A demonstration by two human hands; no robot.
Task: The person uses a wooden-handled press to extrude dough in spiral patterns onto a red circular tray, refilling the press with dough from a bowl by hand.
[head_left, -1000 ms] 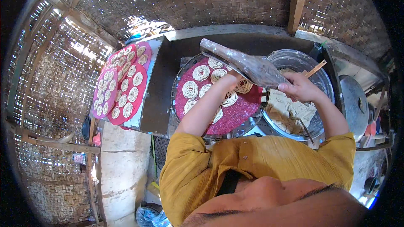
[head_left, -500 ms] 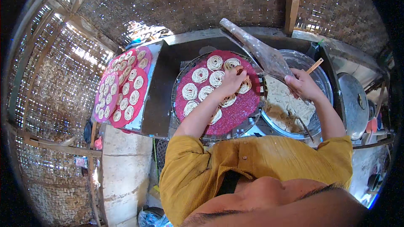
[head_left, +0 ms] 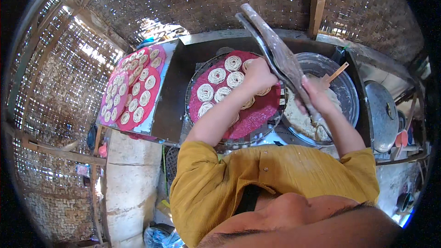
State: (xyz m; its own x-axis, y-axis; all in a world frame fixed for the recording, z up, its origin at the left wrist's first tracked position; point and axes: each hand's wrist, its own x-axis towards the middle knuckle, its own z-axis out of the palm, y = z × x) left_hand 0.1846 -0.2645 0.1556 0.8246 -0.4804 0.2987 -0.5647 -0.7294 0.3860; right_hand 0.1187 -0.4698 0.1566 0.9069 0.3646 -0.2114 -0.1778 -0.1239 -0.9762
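Observation:
My right hand (head_left: 317,95) grips the near end of a long, worn, two-armed wooden press (head_left: 284,54) dusted with flour. Its two arms stand slightly apart at the far end, slanting up to the left between the round mat and the basin. Over the right side of a magenta round mat (head_left: 257,121), my left hand (head_left: 261,76) is curled close beside the press; its fingertips are hidden. Coiled noodle nests, such as this pale nest (head_left: 217,76), cover much of the mat. The hand and forearm hide some of them. A dark-rimmed round rack (head_left: 189,93) lies under the mat.
At right, a metal basin (head_left: 351,103) holds pale dough (head_left: 296,115) and a wooden-handled scraper (head_left: 339,71). Left of the dark partition (head_left: 167,94), more pink mats (head_left: 151,96) carry nests. A large metal lid (head_left: 381,115) leans at far right. Woven bamboo walls (head_left: 202,0) enclose the space.
The press has swung more upright, its far end rising and its arms parting. My left hand has shifted right toward the press, fingers now curled under. My right hand has moved slightly down and left.

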